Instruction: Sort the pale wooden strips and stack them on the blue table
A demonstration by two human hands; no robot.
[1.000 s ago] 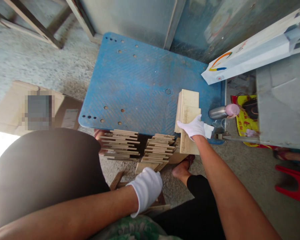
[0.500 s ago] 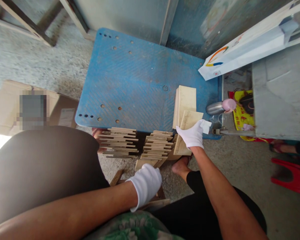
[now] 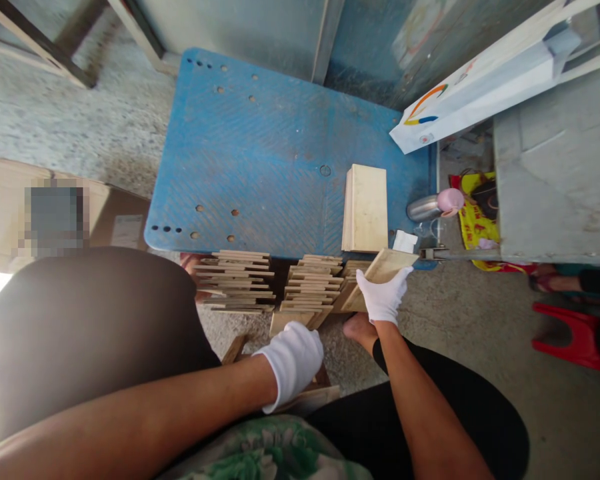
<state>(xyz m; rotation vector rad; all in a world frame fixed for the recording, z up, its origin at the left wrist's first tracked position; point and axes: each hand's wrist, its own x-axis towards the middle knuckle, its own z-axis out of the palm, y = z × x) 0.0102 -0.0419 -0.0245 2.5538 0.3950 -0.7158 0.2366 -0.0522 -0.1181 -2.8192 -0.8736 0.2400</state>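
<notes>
My right hand [image 3: 383, 297], in a white glove, grips a thin pale wooden board [image 3: 386, 265] and holds it tilted just off the near edge of the blue platform [image 3: 260, 160]. A neat pile of similar boards [image 3: 365, 208] lies on the platform beyond it. My left hand [image 3: 294, 363], also gloved, is curled downward over wooden pieces near my lap; what its fingers hold is hidden. Two loose stacks of thin boards [image 3: 237, 281] [image 3: 313, 288] stand between my knees and the platform.
A cardboard box [image 3: 70, 217] sits at left on the concrete floor. A steel bottle with a pink cap [image 3: 435, 205] and a yellow bag [image 3: 475, 223] lie right of the platform. A grey bench [image 3: 555, 173] and a red stool [image 3: 570, 333] are at right.
My right hand has pulled one board back off the pile on the platform toward me and tilted it. The left hand has stayed where it was.
</notes>
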